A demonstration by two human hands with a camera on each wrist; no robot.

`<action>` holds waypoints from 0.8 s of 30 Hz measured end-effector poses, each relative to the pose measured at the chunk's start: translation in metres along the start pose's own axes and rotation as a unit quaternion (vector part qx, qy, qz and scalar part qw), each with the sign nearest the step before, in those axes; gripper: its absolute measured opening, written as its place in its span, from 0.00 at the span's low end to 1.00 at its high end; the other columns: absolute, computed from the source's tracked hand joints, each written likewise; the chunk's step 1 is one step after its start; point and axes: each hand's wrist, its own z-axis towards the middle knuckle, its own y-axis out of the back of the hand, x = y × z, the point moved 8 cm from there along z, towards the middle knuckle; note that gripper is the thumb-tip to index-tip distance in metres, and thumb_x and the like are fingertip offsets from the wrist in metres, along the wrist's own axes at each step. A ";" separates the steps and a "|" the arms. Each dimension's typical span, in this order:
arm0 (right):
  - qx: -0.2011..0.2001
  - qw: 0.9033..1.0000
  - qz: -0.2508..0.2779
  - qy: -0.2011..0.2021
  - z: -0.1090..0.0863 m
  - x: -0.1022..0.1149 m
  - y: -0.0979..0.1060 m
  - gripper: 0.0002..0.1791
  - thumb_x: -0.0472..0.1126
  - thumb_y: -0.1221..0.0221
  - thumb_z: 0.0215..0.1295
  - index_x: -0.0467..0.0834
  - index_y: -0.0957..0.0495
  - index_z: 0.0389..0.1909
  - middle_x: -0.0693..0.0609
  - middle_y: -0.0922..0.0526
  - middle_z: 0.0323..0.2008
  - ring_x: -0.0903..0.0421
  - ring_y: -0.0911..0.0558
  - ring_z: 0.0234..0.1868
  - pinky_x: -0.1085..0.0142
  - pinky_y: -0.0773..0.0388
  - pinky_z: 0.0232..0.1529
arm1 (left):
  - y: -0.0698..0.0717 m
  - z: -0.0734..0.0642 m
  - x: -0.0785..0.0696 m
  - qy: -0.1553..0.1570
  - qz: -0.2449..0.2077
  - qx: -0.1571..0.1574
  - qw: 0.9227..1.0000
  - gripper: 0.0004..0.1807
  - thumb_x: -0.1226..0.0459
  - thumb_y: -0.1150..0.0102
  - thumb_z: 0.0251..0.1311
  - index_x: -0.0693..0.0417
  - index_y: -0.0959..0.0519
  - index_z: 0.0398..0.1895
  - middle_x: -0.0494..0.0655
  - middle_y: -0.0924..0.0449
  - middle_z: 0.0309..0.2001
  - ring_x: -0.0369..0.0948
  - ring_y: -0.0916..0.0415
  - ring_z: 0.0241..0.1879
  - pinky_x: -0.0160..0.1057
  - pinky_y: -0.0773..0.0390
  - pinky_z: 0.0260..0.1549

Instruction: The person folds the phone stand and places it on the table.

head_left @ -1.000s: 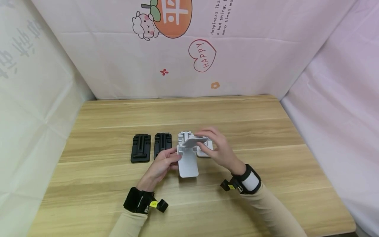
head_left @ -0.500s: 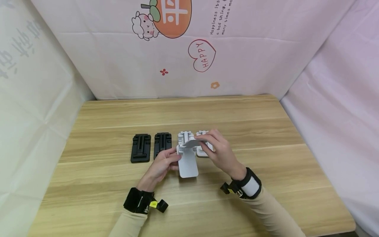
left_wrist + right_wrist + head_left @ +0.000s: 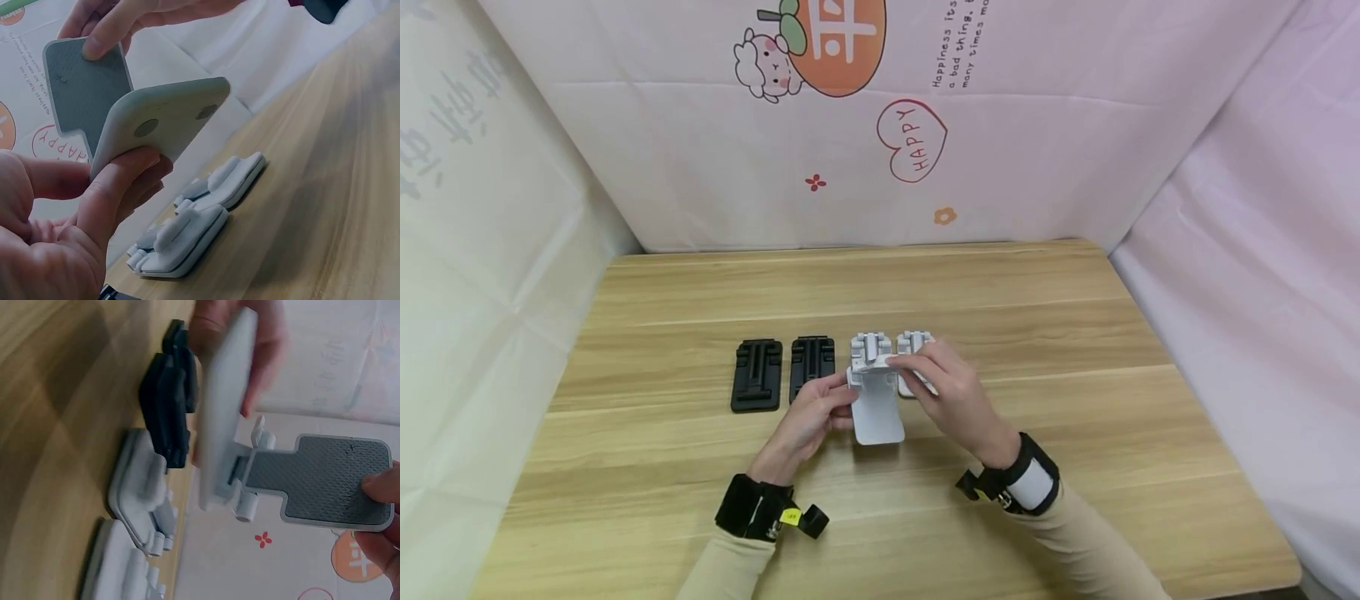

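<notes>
A white folding phone stand (image 3: 877, 415) is held above the table, partly unfolded. My left hand (image 3: 808, 419) grips its base (image 3: 169, 112) at the left edge, thumb on one face and fingers on the other. Between thumb and fingers, my right hand (image 3: 958, 400) pinches the free end of the hinged support plate (image 3: 337, 478), which has a grey textured pad. In the right wrist view this plate stands out at an angle from the base. Round dark pads (image 3: 147, 128) show on the base's underside in the left wrist view.
Two folded white phone stands (image 3: 871, 343) lie just behind the held one, the right one partly behind my right hand. Left of them lie two folded black phone stands (image 3: 757, 375). The wooden table (image 3: 647, 467) meets a printed white cloth (image 3: 737, 192) at the back.
My right hand has moved slightly left and nearer me, swinging the support plate so its grey face no longer shows in the head view. My left hand stays nearly still.
</notes>
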 end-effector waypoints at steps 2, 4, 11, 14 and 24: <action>0.006 1.000 -0.004 0.010 -0.002 0.005 -0.004 0.15 0.28 0.35 0.50 0.40 0.18 0.41 0.50 0.20 0.34 0.59 0.26 0.36 0.69 0.23 0.30 | 0.002 0.001 -0.001 0.003 -0.012 -0.015 1.000 0.27 0.68 0.49 0.65 0.68 0.39 0.66 0.68 0.27 0.56 0.50 0.20 0.44 0.43 0.18 0.40; 0.008 1.000 -0.004 0.015 -0.004 0.009 -0.006 0.13 0.30 0.36 0.52 0.40 0.18 0.41 0.50 0.20 0.34 0.59 0.25 0.36 0.70 0.22 0.30 | 0.004 0.002 -0.002 0.002 -0.017 -0.029 0.999 0.27 0.68 0.49 0.64 0.68 0.37 0.65 0.68 0.26 0.55 0.50 0.20 0.43 0.44 0.17 0.39; 0.006 1.000 -0.014 0.014 -0.010 0.013 -0.008 0.12 0.31 0.37 0.54 0.41 0.17 0.40 0.52 0.21 0.30 0.60 0.29 0.32 0.71 0.28 0.25 | 0.007 0.001 -0.003 0.008 -0.016 -0.041 0.999 0.26 0.68 0.48 0.63 0.68 0.35 0.64 0.67 0.24 0.53 0.49 0.19 0.42 0.41 0.17 0.36; -0.002 0.999 -0.019 0.030 -0.012 0.017 -0.008 0.12 0.30 0.36 0.52 0.42 0.17 0.40 0.52 0.22 0.29 0.60 0.29 0.30 0.72 0.29 0.23 | 0.006 0.000 -0.003 0.007 -0.019 -0.039 0.999 0.26 0.68 0.48 0.64 0.68 0.35 0.64 0.67 0.24 0.53 0.49 0.19 0.42 0.41 0.17 0.36; -0.011 0.998 -0.026 0.050 -0.017 0.024 -0.009 0.15 0.30 0.35 0.48 0.43 0.16 0.39 0.53 0.22 0.28 0.61 0.28 0.28 0.74 0.28 0.22 | 0.006 -0.001 -0.005 0.005 -0.019 -0.039 0.999 0.27 0.69 0.49 0.64 0.69 0.37 0.65 0.66 0.24 0.53 0.48 0.19 0.41 0.39 0.16 0.34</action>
